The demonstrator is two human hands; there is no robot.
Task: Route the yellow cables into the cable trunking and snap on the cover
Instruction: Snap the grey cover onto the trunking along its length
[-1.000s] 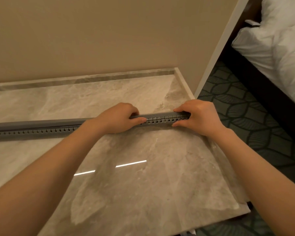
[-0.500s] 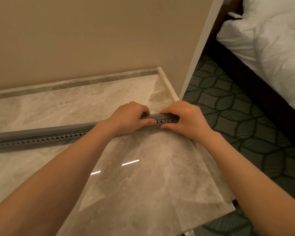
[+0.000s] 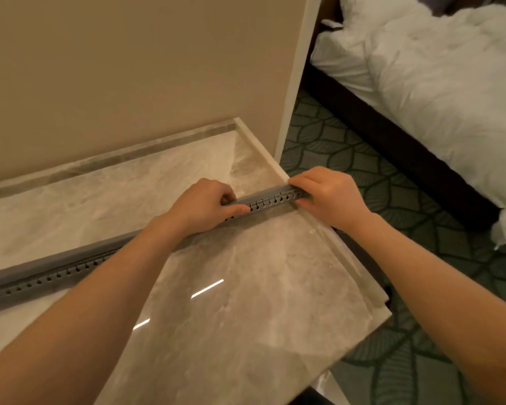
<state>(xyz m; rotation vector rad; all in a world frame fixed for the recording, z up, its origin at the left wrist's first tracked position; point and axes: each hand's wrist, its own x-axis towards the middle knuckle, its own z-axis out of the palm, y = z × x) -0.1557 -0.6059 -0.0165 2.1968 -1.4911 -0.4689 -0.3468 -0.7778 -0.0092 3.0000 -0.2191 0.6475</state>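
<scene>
At the left edge of the frame the grey cable trunking (image 3: 50,273) enters and runs diagonally up toward the right centre. It lies flat on the marble counter (image 3: 246,331) with its row of slots facing us. The smooth strip along its top we take to be the cover (image 3: 70,260). No yellow cables are visible, so we cannot tell whether they lie inside. We judge the trunking to be a light, thin-walled plastic channel, stiff across its section but long enough to bow or twist if lifted by one end, and likely to slide on the polished stone. It is best held from above, fingers over the top and thumb on the slotted wall, with the hands close together where the cover is pressed home. The left hand (image 3: 205,206), centre frame, grips it in just this way, fingers curled over the top and thumb against the slots. A short span of slotted wall shows between the hands. The right hand (image 3: 330,197) pinches the trunking's end, which lies at or just past the counter's right edge. Behind stands a beige wall (image 3: 129,68) ending in a white corner trim (image 3: 295,92) near the right hand. Beyond lie patterned green carpet (image 3: 362,176) and, at upper right, a bed (image 3: 435,83) with white bedding. The hindrance we judge most relevant is the counter's edge, since an end pushed past it would lose its support.
</scene>
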